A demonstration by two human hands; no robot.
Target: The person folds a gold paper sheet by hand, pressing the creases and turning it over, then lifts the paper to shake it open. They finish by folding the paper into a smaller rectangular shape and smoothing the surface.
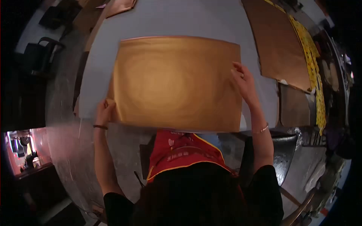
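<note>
A large golden-brown rectangular sheet, perhaps brown paper, lies across the near part of the grey tabletop. A bright glow shows on its left half, and its left side is folded or lifted into a narrow crease. My left hand is closed on the sheet's lower left corner, with the fingers pinched. Over the right edge rests my right hand, its thumb and fingers bent and apart. Whether those fingertips touch the sheet is hard to tell.
Brown sheets lie along the table's right side, with a smaller brown piece nearer me. A yellow patterned strip runs beside them. Another brown piece sits at the far left. A black chair seat stands at right.
</note>
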